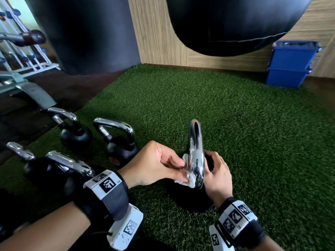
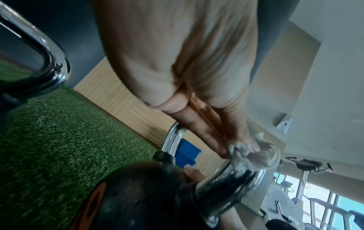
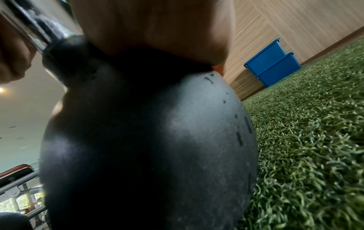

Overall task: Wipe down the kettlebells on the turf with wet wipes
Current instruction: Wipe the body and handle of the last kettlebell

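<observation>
Kettlebell (image 1: 196,156), lower centre of the head view: round matte black body with a smooth, mirror-bright chrome loop handle, standing upright on coarse green turf (image 1: 235,124). Your left hand (image 1: 154,163) pinched a crumpled white wet wipe (image 1: 188,179) against the left side of the handle, fingers curled round the wipe. Your right hand (image 1: 218,176) lay on the body's right shoulder, fingers bent over it. Four more kettlebells (image 1: 117,140), the same black and chrome, stood at lower left. Two stacked blue plastic bins (image 1: 290,64) sat at upper right against a ribbed wood-grain wall (image 1: 163,33).
</observation>
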